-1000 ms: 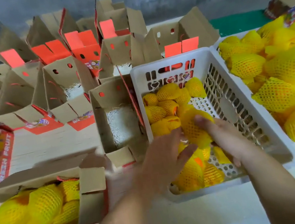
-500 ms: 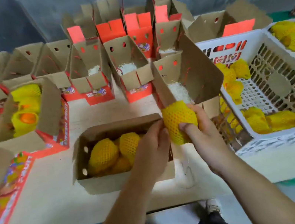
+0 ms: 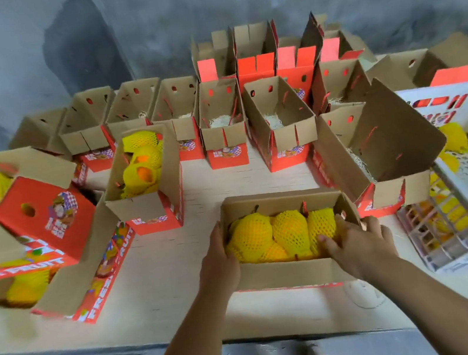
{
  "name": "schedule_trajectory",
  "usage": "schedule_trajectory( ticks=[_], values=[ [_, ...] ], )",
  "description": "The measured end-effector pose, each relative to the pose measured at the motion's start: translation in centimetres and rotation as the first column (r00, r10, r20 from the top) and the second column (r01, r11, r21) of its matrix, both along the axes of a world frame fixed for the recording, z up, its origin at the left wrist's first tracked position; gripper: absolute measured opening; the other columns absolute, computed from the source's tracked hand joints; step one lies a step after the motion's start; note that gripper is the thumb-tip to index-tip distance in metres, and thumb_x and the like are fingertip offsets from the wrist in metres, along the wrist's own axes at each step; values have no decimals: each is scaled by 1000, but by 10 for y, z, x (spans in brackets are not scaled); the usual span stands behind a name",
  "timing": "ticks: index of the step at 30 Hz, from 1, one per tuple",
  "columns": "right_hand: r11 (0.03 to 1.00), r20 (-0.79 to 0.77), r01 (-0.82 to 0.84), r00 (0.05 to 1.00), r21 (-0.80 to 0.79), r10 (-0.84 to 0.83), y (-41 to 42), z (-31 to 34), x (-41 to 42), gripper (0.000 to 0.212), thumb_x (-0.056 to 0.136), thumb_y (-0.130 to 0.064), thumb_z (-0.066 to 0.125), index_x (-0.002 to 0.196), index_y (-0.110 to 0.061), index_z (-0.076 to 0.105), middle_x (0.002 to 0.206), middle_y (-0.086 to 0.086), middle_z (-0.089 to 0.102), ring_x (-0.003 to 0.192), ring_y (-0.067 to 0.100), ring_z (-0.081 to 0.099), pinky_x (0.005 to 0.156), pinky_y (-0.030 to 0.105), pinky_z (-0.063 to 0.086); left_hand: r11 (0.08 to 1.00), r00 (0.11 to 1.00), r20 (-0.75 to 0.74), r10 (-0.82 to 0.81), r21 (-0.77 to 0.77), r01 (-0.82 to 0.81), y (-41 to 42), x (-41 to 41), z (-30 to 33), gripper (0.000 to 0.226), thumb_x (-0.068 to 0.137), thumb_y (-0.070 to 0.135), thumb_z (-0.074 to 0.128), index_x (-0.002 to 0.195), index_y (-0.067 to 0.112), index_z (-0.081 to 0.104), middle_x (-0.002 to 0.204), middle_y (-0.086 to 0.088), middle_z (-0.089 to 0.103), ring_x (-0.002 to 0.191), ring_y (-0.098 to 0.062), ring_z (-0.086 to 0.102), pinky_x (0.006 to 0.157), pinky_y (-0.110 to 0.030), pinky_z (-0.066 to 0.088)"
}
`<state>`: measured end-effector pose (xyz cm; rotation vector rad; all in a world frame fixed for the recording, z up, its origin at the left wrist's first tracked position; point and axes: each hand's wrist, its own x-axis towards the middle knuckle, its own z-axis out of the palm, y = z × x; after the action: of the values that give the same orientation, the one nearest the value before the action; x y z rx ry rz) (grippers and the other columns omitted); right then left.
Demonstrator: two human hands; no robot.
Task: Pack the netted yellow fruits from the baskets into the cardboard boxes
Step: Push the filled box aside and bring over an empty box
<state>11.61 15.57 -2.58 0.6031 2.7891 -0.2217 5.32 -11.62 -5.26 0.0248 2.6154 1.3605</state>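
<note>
Third fruit now apparently boxed.

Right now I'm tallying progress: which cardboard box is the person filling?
The low box nearest the table's front edge: both hands are on it, left hand at its side, right hand on a netted fruit.

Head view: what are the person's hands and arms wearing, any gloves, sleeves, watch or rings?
Nothing shows on either. The left hand and right hand are bare, without gloves, and no rings can be made out. Both forearms are uncovered to the frame's bottom edge: no sleeve, watch or wristband in view.
</note>
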Motion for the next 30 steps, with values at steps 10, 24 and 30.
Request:
schedule_trajectory(
  ticks=[10,24,30],
  values=[
    [959,-219,-75,976,-273,14,-30,-19,3,72,102,-50,39,162,-39,0,159,13,24,134,45,35,112,55,30,992,996,15,82,95,-83,-44,13,-7,46,111,33,42,157,39,35,159,13,43,146,-13,41,125,-44,30],
    [439,-258,-234,966,-868,4,-180,-24,-9,91,96,-25,70,160,-34,7,160,-3,33,141,17,42,116,44,40,805,804,87,588,38,-593,-163,56,20,63,102,-6,35,158,23,40,154,0,49,141,-26,44,120,-47,36],
    [396,-187,-162,982,-904,-25,-209,-12,-54,95,92,-55,59,157,-50,-11,170,-10,16,151,24,32,118,43,37,678,663,328,673,83,-730,-153,98,20,52,100,-3,37,134,37,38,117,0,59,104,-25,60,64,-27,49]
  ],
)
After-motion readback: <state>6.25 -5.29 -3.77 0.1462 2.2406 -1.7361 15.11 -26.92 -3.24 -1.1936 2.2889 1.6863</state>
